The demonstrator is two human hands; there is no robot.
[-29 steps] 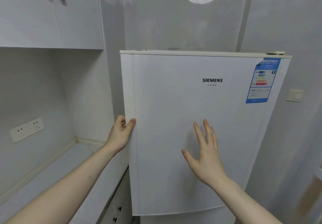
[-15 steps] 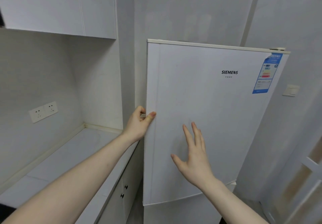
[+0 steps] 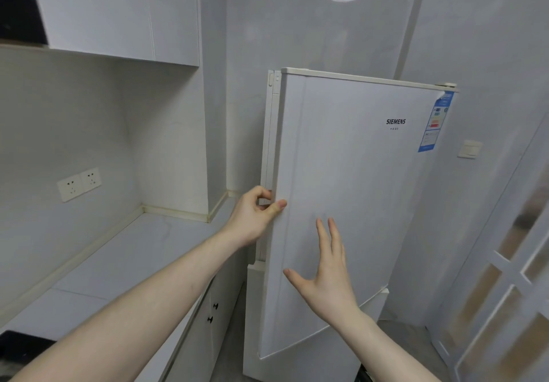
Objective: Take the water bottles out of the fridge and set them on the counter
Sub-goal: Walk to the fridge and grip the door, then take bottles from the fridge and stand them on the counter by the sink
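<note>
The left hand (image 3: 255, 215) grips the free edge of the fridge door (image 3: 350, 191), fingers curled behind it and thumb pressed on the front. The door stands slightly ajar from the fridge (image 3: 269, 144) body. To the right of that hand and lower, the right hand (image 3: 326, 277) is spread, fingers straight, against or just off the door front; contact cannot be told. The worktop (image 3: 127, 262) lies left of the left hand. No bottles show.

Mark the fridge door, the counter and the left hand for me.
fridge door (image 3: 356, 188), head view, middle of its front panel
counter (image 3: 142, 257), head view, bare top surface
left hand (image 3: 255, 218), head view, back of the hand
</note>
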